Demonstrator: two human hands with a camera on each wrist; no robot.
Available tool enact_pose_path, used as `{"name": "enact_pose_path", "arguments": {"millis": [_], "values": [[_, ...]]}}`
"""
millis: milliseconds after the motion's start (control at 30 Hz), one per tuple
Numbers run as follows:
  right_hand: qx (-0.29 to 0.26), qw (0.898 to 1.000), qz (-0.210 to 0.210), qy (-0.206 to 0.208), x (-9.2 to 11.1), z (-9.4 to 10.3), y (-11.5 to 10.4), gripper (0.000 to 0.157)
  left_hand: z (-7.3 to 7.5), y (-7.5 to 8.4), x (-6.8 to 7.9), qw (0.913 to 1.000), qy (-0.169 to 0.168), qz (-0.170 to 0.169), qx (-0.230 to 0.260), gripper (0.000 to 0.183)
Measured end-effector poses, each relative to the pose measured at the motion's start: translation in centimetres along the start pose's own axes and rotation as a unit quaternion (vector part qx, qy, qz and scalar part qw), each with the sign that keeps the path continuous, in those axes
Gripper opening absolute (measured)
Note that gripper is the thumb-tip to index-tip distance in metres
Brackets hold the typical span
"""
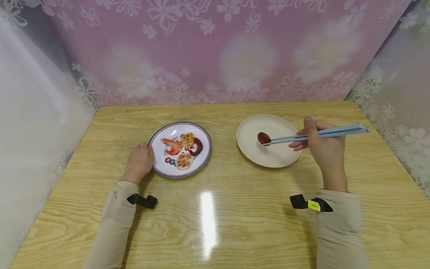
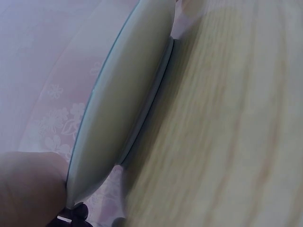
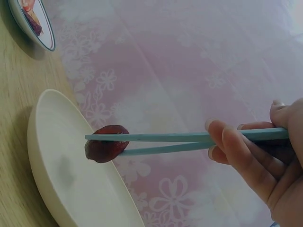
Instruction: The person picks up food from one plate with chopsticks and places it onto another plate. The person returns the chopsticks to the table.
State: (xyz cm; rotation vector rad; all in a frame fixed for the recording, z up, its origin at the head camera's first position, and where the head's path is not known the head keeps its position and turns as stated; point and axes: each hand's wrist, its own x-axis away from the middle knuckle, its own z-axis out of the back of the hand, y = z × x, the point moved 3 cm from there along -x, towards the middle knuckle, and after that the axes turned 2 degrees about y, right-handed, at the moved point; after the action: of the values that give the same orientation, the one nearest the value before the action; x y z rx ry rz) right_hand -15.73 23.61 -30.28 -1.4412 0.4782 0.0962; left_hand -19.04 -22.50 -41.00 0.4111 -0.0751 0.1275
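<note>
My right hand (image 1: 322,149) holds a pair of pale blue chopsticks (image 1: 347,129). Pinched between their tips is a dark red, wrinkled oval food piece (image 1: 264,138), raised over a cream plate (image 1: 272,158); the right wrist view shows the food piece (image 3: 107,144) apart from the plate's surface. At the left, my left hand (image 1: 138,161) grips the near-left rim of a white plate (image 1: 159,158) with a blue-green and red border. On that plate lie a shrimp (image 1: 172,146), two lotus root slices (image 1: 187,140) and a dark red octopus tentacle (image 1: 197,147).
Both plates stand on a wood-grain table (image 1: 181,224), a gap of bare wood between them. Behind the table's far edge hangs a pink flowered curtain (image 1: 201,56). Black wrist cameras sit on the left sleeve (image 1: 117,220) and right sleeve (image 1: 339,228).
</note>
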Motion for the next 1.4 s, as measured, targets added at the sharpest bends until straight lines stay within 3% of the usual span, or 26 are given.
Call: {"name": "enact_pose_path", "arguments": {"millis": [467, 1167, 1400], "values": [[-0.014, 1.0, 0.012, -0.017, 0.6, -2.0, -0.2, 0.036, -0.2, 0.0, 0.2, 0.9989, -0.006, -0.013, -0.044, 0.044], [-0.041, 0.998, 0.025, -0.051, 1.8, -8.3, 0.1, 0.047, 0.0, -0.1, 0.1, 0.9995, -0.01, -0.001, -0.028, 0.045], [-0.042, 0.997, 0.028, -0.065, 2.0, -9.5, 0.1, 0.046, 0.1, 0.3, 0.0, 0.9997, -0.001, -0.012, -0.023, 0.044]]}}
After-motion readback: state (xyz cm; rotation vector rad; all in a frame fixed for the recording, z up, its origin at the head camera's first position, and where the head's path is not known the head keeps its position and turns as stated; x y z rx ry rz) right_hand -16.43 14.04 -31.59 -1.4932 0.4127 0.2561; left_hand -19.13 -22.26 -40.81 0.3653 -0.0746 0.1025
